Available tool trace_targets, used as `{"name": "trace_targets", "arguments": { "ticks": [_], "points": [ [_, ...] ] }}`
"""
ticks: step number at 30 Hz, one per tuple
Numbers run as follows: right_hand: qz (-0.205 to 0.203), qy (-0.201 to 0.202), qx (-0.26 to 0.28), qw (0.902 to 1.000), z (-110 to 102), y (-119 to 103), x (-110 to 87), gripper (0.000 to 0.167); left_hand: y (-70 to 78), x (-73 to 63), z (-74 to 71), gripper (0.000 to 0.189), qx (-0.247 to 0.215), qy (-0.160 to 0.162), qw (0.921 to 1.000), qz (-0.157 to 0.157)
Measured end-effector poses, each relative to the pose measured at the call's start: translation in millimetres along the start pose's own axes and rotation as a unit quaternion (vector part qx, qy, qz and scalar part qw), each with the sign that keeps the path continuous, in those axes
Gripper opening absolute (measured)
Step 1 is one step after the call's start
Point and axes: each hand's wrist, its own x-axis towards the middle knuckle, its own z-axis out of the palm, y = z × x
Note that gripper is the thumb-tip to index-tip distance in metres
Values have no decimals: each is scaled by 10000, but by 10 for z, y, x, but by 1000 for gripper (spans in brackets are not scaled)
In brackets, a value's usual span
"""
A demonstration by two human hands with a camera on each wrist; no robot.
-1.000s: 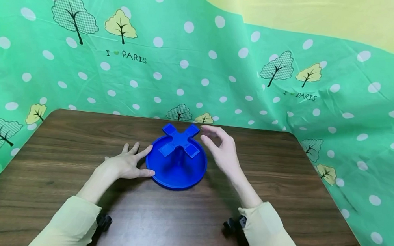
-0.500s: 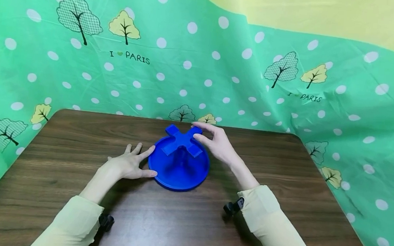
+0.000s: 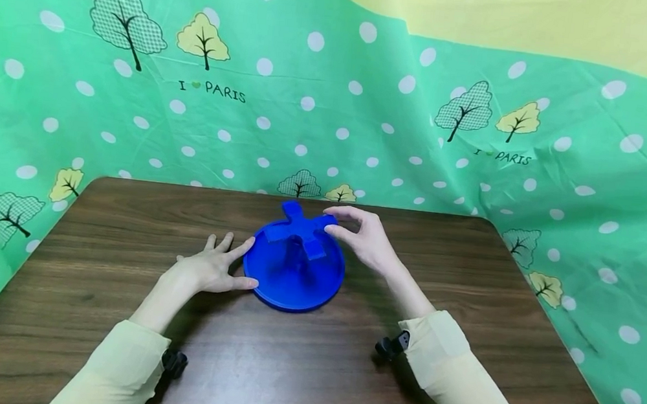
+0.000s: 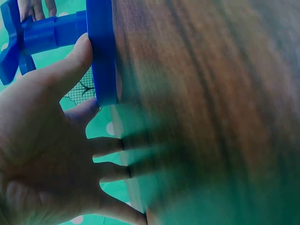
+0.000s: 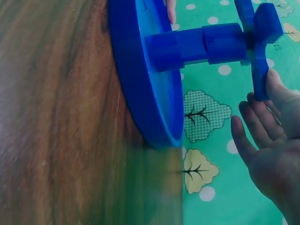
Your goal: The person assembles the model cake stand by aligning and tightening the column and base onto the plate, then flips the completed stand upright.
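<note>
A blue round dish-like base (image 3: 296, 298) lies on the table, and an upright stem (image 5: 197, 47) rises from its middle. On top of the stem sits a blue four-armed cross handle (image 3: 298, 227). With fingers spread and straight, my left hand (image 3: 206, 270) steadies the base's left rim, thumb and index fingertip against it. The right hand (image 3: 369, 242) pinches the right-hand arm of the cross between thumb and fingers. In the right wrist view the thumb (image 5: 276, 86) lies along that arm, with the other fingers loosely bent.
The dark wood-grain table (image 3: 121, 234) carries the blue piece near its far edge. Behind and beside it hangs a green cloth (image 3: 331, 125) with white dots and printed trees. Black wrist cameras sit at both pale sleeves (image 3: 109, 363).
My right hand has come in to the cross and taken hold of one arm. The cross has turned somewhat clockwise as seen from above. The left hand stays at the rim.
</note>
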Motion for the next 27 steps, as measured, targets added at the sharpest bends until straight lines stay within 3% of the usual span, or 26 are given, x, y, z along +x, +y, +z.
{"name": "trace_targets", "arguments": {
  "ticks": [14,27],
  "points": [
    [-160,-90,-332,9993,-65,-110,-253,33,11,5,6,95,-25,-12,10000,-31],
    [-574,-149,-756,9954,-78,-227,-307,35,14,6,3,95,-12,-38,10000,-25]
  ]
}}
